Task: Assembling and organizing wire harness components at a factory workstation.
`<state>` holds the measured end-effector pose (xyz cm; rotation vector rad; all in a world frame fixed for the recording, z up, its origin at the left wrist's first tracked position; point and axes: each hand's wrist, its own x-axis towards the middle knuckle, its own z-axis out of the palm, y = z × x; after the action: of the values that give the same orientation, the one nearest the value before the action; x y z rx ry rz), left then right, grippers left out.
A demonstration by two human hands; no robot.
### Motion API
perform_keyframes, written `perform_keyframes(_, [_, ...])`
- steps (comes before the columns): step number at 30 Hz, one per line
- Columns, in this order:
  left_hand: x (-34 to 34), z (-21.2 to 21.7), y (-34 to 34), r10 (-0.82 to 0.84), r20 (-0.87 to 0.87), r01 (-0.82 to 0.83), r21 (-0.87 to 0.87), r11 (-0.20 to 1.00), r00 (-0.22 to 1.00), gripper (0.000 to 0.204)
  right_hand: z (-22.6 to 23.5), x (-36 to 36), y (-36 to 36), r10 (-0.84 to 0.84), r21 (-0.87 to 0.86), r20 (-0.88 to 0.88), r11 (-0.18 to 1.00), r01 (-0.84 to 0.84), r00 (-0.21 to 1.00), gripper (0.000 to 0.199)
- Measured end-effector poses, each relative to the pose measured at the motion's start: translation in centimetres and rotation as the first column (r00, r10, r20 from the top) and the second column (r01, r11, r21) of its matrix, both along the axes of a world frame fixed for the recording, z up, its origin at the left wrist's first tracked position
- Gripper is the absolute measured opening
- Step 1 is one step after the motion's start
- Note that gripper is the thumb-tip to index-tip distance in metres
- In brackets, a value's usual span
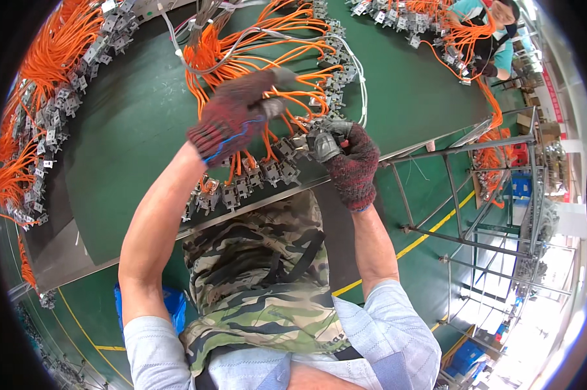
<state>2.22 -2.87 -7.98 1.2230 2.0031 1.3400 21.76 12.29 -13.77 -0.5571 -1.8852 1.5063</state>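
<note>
Both my hands wear dark red-grey knitted gloves with grey fingertips. My left hand [241,110] is over the orange cables [206,55] of the bundle in front of me; its fingers are smeared by motion, so their grip is unclear. My right hand [351,159], at the right end of the near row, has its thumb and fingers closed on a grey metal connector [300,142], partly hidden by the glove. More grey connectors [241,187] on orange cable ends lie in a curve along the table's near edge and up the right side of the bundle. White cables [362,84] loop beside them.
The green-topped table [131,143] has a metal front edge. Another cable bundle [53,58] lies at the left. At the far right a co-worker [495,39] handles more orange cables. A metal frame rack [462,188] stands right of the table, and a blue bag [170,305] is below.
</note>
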Motion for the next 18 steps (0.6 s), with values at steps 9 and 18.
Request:
perform_keyframes(9, [4.1,-3.1,-18.0,0.236,-0.220,-0.253,-0.049,0.966,0.946,0.105,0.6,-0.9,-0.8,-0.015,0.161,0.139,0.987,-0.008,0.990,0.018])
perform_keyframes(18, [4.2,-7.2,-18.7,0.043,-0.685,-0.195,-0.146,0.970,0.727,0.099,-0.7,-1.2,0.0,-0.009,0.220,0.135,0.975,-0.021,0.991,0.019])
